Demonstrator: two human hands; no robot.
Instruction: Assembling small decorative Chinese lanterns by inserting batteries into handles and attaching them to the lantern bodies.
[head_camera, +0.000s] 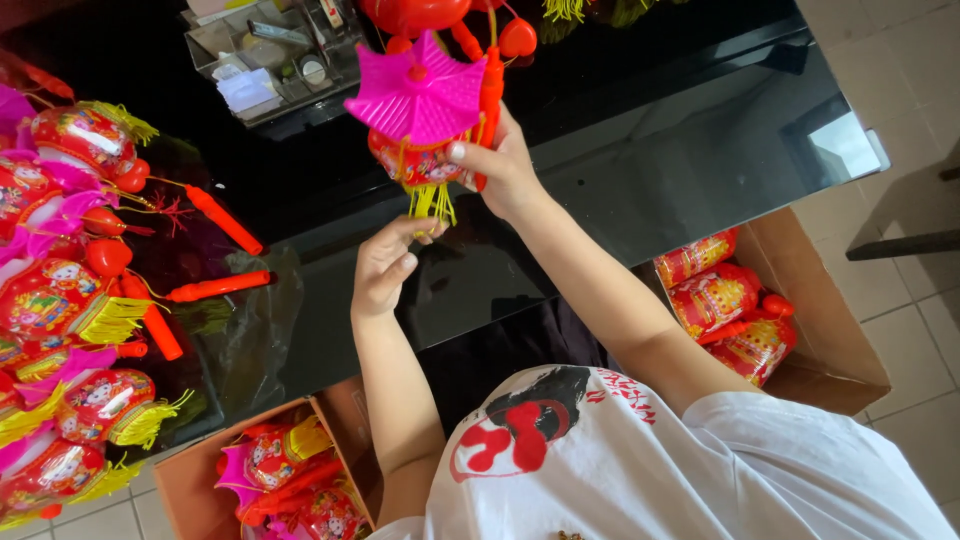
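A toy lantern (420, 110) with a magenta roof, red body and yellow tassel hangs over the black glass table (640, 170). My right hand (500, 165) grips the lantern's body and its red handle stick from the right side. Just below, my left hand (385, 262) pinches the yellow tassel (432, 205) between thumb and fingers. Both forearms reach up from my white printed shirt at the bottom of the view.
Several finished lanterns (70, 300) with red sticks lie piled along the table's left side. A cardboard box (830, 340) at right and another box (200, 480) at bottom left hold more lanterns. A clear organiser tray (265, 60) sits at the table's far side. Tiled floor lies right.
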